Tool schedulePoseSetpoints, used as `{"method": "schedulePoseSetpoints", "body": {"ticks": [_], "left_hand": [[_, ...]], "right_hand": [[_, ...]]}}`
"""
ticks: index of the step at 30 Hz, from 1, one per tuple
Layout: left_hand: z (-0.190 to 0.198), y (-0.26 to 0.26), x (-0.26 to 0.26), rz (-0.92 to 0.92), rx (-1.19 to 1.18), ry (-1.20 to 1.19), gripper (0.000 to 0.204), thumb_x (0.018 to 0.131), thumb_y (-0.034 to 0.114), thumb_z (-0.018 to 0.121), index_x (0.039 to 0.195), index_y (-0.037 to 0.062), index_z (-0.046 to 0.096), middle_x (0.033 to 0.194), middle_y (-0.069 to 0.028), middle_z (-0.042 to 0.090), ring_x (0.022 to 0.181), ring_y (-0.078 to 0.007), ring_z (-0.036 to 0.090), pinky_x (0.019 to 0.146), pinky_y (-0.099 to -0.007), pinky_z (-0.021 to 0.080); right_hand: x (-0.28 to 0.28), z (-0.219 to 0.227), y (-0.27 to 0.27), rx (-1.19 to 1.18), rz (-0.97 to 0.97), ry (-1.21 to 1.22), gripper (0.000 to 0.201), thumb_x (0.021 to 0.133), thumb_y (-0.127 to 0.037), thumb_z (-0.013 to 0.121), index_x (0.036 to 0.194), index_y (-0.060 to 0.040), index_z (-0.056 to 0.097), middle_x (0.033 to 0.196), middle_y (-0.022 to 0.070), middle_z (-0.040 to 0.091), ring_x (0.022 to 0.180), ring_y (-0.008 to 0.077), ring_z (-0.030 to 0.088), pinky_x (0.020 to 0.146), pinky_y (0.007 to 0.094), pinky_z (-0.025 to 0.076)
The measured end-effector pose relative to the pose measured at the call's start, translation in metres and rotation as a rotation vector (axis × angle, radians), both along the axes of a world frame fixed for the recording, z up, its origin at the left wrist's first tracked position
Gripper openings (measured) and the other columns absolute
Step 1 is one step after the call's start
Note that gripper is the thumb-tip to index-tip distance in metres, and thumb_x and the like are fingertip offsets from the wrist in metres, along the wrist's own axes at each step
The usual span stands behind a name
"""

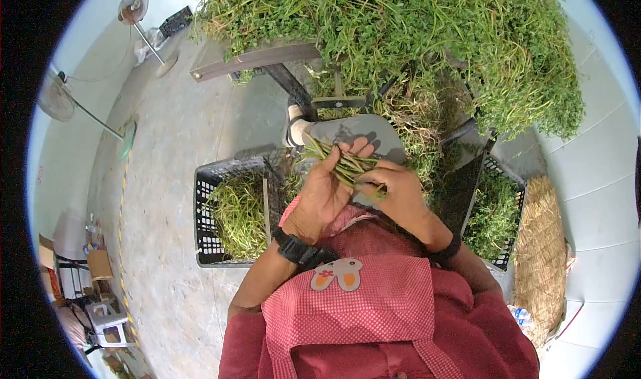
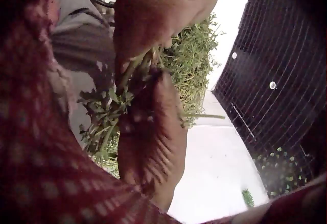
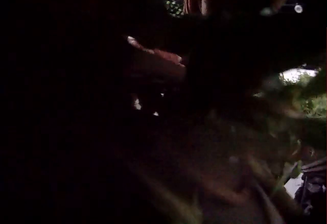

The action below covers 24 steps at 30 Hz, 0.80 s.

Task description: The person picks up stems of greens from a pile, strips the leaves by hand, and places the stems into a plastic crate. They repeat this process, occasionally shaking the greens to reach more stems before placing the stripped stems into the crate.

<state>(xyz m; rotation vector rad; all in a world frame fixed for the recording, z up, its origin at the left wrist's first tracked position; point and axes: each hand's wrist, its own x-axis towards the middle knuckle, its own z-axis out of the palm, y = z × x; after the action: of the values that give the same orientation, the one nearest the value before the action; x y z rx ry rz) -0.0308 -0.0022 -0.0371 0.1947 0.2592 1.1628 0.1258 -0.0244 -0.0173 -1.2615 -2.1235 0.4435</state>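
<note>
A small bundle of green stems [image 1: 348,168] lies across the left hand [image 1: 325,195], whose thumb presses over it while the fingers extend beneath. From the other side the right hand [image 1: 398,193] pinches the bundle's lower end with thumb and fingers. In the left wrist view, the left hand [image 2: 161,14] is at the top and the right hand [image 2: 153,142] below it, with leafy stems [image 2: 110,127] between and beside them. The right wrist view is mostly dark; blurred stems [image 3: 260,183] show near its bottom, and the hands cannot be made out clearly there.
A large heap of leafy greens [image 1: 400,25] covers the table [image 1: 254,60] ahead. Black crates [image 1: 202,212] with greens stand at left and right. A straw bundle [image 1: 539,259] lies at far right; two fans [image 1: 133,7] and a white stool [image 1: 110,324] are at left.
</note>
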Motion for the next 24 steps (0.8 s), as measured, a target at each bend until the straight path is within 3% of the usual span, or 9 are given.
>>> {"method": "schedulePoseSetpoints", "body": {"ticks": [6,8,9,11,12,14,19,22,24], "left_hand": [[0.003,-0.003,0.003,-0.034,0.039,0.064,0.02,0.093,0.019,0.047,0.102,0.0016,0.052,0.125,-0.0199,0.049,0.121,-0.0317,0.043,0.102,-0.0431,0.038],[0.005,-0.003,0.002,-0.044,0.041,0.096,0.019,0.092,0.018,0.047,0.101,0.0019,0.05,0.124,-0.0209,0.049,0.122,-0.0319,0.042,0.101,-0.043,0.039],[0.003,-0.001,0.0,-0.046,0.038,0.098,0.019,0.092,0.018,0.047,0.101,0.0019,0.05,0.124,-0.0209,0.049,0.122,-0.0319,0.042,0.101,-0.043,0.039],[-0.005,0.003,-0.005,0.083,-0.071,0.172,0.02,0.093,0.019,0.046,0.094,0.0009,0.053,0.122,-0.0218,0.05,0.119,-0.0332,0.045,0.097,-0.0458,0.042],[-0.008,0.002,-0.008,0.079,-0.077,0.174,0.02,0.093,0.019,0.046,0.094,0.0009,0.053,0.122,-0.0218,0.05,0.119,-0.0332,0.045,0.097,-0.0458,0.042],[-0.011,0.001,-0.01,0.032,-0.065,0.056,0.018,0.092,0.018,0.047,0.095,0.001,0.052,0.123,-0.0223,0.049,0.12,-0.0337,0.044,0.096,-0.0476,0.042],[-0.004,0.001,-0.007,0.015,-0.05,0.088,0.016,0.091,0.017,0.049,0.099,0.0031,0.05,0.126,-0.0204,0.047,0.122,-0.032,0.043,0.098,-0.0475,0.041],[-0.004,0.0,-0.006,0.033,-0.049,0.065,0.018,0.091,0.018,0.05,0.097,0.0002,0.052,0.122,-0.0214,0.05,0.119,-0.0327,0.045,0.097,-0.0456,0.043],[-0.004,0.0,-0.007,0.032,-0.055,0.072,0.018,0.091,0.018,0.05,0.098,0.0009,0.052,0.122,-0.0206,0.05,0.119,-0.032,0.045,0.097,-0.0432,0.044]], "right_hand": [[0.027,0.028,0.002,-0.63,0.248,0.534,0.017,0.074,-0.013,0.069,0.082,0.0011,0.065,0.077,0.0062,0.063,0.074,0.0147,0.06,0.069,0.0283,0.046],[0.039,0.014,-0.001,-0.577,0.298,0.575,0.013,0.074,-0.01,0.068,0.076,0.0014,0.064,0.074,0.0056,0.061,0.074,0.0154,0.059,0.07,0.0279,0.045],[0.045,0.012,-0.007,-0.692,0.373,0.883,0.012,0.075,-0.011,0.067,0.077,0.0006,0.063,0.075,0.0064,0.06,0.07,0.0153,0.057,0.066,0.0286,0.045],[0.056,0.016,0.015,-0.452,0.931,0.913,0.013,0.078,-0.012,0.063,0.086,-0.0016,0.061,0.083,0.0102,0.061,0.057,0.0127,0.054,0.052,0.0268,0.045],[0.059,0.026,0.009,-0.454,0.925,0.918,0.013,0.078,-0.012,0.063,0.086,-0.0016,0.061,0.083,0.0102,0.061,0.057,0.0127,0.054,0.052,0.0268,0.045],[0.066,0.039,0.001,-0.72,0.547,1.121,0.016,0.08,-0.013,0.06,0.091,-0.0013,0.058,0.087,0.0109,0.061,0.049,0.0098,0.05,0.043,0.022,0.04],[0.06,0.037,0.008,-0.696,0.246,1.181,0.011,0.083,-0.01,0.056,0.086,-0.0004,0.06,0.082,0.0086,0.061,0.05,0.0094,0.051,0.044,0.0208,0.039],[0.055,0.02,0.007,-0.67,0.17,1.069,0.011,0.082,-0.008,0.056,0.087,0.0006,0.061,0.082,0.0072,0.062,0.054,0.0101,0.053,0.05,0.0224,0.042],[0.043,0.023,0.003,-0.528,0.142,0.66,0.012,0.081,-0.007,0.057,0.089,0.0012,0.061,0.08,0.0067,0.062,0.06,0.0118,0.056,0.055,0.0249,0.045]]}}
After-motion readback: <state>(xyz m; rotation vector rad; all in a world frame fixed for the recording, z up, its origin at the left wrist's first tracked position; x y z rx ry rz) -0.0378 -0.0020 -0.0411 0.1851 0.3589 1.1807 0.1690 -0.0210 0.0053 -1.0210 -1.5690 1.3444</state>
